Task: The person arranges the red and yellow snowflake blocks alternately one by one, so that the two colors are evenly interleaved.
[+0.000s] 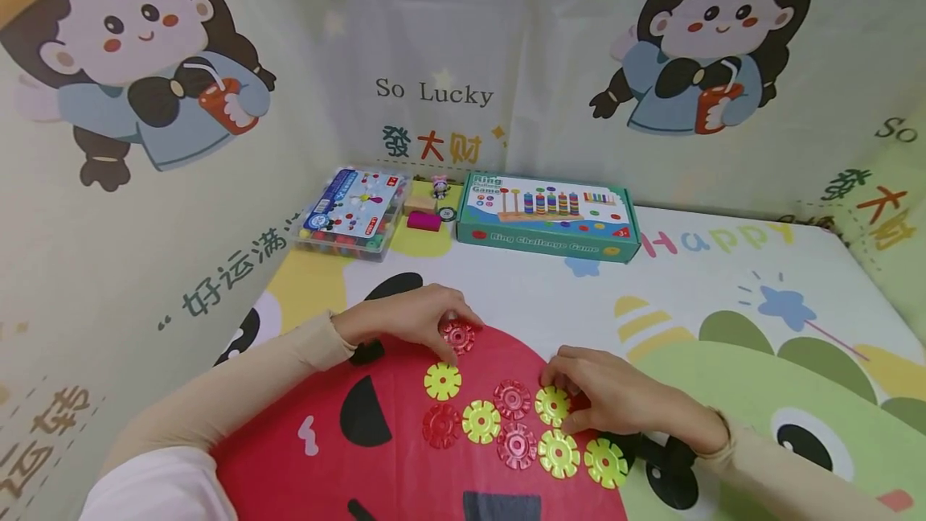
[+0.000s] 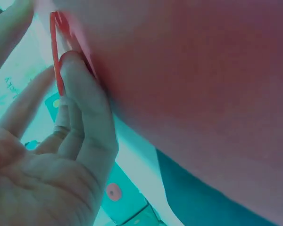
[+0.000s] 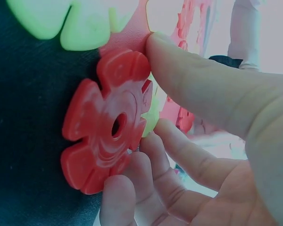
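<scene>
Pinching a red disc (image 1: 463, 340), left fingers (image 2: 87, 94) straddle it; right fingers (image 3: 146, 174) flank another red disc (image 3: 89, 136), grip unclear.

Discs in front, boxes behind

Toy discs (image 1: 481, 421) lie clustered at the front of the worktop (image 1: 506, 284). The left hand (image 1: 415, 313) is at the cluster's far left corner, by the farthest disc (image 1: 458, 337); the right hand (image 1: 615, 392) is at its right side. At the back left lies a case (image 1: 350, 211), at the back middle a game box (image 1: 546, 215). Between them, a figurine (image 1: 440, 186) stands behind a block (image 1: 423, 220). Hanging cloth (image 1: 448, 30) rises behind.
</scene>
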`<action>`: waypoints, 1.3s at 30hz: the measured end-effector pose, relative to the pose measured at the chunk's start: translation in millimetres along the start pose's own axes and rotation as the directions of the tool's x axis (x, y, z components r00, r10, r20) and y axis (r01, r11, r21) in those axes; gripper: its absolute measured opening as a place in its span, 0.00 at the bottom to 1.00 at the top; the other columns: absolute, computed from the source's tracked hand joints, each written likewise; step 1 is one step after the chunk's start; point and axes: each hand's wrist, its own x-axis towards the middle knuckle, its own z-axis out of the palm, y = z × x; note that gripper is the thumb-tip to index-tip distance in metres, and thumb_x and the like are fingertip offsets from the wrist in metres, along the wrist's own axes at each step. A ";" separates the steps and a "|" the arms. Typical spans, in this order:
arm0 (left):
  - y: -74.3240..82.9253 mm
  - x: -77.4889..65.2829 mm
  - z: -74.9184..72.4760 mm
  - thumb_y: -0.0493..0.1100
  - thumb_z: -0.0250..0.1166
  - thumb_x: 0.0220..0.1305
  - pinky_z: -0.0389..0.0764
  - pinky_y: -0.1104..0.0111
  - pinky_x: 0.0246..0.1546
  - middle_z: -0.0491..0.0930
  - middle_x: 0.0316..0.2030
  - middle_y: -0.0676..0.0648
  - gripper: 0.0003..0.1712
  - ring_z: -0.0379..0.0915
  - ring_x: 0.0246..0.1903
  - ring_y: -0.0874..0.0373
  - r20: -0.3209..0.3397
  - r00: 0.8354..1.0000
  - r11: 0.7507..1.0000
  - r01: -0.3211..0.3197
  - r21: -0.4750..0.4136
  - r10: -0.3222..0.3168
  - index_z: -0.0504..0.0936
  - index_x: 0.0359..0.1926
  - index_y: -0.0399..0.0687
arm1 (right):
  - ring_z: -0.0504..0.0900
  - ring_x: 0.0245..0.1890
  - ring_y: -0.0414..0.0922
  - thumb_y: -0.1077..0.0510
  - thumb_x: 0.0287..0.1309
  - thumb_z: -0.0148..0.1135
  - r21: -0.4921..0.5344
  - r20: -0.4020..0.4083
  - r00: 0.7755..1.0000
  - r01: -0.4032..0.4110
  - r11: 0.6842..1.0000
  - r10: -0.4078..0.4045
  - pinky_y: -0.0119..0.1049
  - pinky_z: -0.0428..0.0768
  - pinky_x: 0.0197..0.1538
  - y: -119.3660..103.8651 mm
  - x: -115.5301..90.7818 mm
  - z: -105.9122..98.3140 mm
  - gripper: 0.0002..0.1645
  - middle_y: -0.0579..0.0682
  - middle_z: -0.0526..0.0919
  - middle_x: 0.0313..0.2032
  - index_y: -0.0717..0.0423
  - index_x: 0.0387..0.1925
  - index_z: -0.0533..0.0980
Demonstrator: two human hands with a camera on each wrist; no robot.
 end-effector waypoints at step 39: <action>-63.5 11.4 -48.1 0.52 0.76 0.45 0.79 0.64 0.44 0.77 0.47 0.49 0.32 0.70 0.45 0.54 -0.305 0.860 0.909 0.414 -0.050 -0.409 0.78 0.52 0.50 | 0.75 0.33 0.33 0.36 0.39 0.72 0.102 0.070 0.997 -0.037 0.994 0.030 0.25 0.75 0.31 3.7 8.6 -3.1 0.27 0.33 0.75 0.33 0.40 0.38 0.72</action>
